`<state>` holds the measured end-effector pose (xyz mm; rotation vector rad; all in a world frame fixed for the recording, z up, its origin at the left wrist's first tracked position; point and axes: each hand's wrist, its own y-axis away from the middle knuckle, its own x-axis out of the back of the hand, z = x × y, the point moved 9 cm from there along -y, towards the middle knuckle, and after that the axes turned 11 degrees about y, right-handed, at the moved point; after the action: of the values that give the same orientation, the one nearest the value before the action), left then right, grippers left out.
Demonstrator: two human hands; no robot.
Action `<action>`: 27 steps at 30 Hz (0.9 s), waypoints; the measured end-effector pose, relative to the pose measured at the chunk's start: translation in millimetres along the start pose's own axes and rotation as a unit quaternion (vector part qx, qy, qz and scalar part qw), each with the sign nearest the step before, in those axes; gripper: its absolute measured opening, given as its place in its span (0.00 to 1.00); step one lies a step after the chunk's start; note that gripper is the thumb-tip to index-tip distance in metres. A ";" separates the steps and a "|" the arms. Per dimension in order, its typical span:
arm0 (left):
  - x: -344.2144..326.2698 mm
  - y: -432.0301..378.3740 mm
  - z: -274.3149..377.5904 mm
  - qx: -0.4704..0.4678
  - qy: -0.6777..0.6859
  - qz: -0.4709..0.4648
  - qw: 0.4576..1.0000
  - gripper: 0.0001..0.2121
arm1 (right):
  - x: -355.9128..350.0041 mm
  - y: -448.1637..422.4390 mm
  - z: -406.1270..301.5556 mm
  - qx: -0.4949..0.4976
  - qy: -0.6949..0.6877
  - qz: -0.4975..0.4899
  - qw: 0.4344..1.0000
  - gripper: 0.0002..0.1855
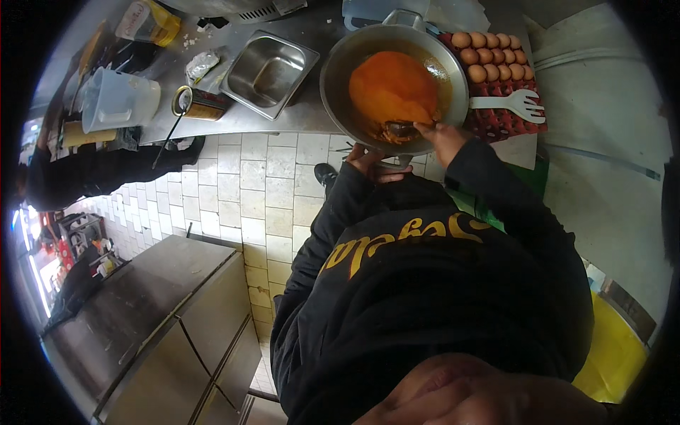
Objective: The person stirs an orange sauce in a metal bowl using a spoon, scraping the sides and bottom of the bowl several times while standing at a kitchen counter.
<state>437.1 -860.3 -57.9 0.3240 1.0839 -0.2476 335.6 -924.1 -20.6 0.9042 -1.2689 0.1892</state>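
Note:
A wide metal pan [336,101] with two loop handles stands at the counter's front edge. Inside it lies a smooth orange-red mass [393,79], with oily liquid around its rim. My left hand [372,164] grips the near handle [393,162] from below and the side. In my right hand [443,139] is a spoon or ladle [401,129], whose dark bowl dips into the near part of the orange mass; its handle is mostly hidden by my fingers.
Right of the pan, a red egg tray [494,119] holds several brown eggs [489,56] and a white slotted spatula [518,105]. To the left stand a steel container [271,71], an opened can [204,103] and a plastic pitcher [125,98]. Another person's arm [111,170] reaches along the far left.

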 end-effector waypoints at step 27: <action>-22.3 6.1 14.2 -0.057 -0.201 -0.100 0.973 0.15 | 5.8 -1.5 -26.5 -0.008 0.010 0.060 0.998 0.31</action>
<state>440.9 -859.1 -31.1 0.0541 0.7246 -0.4099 357.9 -909.2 -16.7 0.8115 -1.3062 0.2828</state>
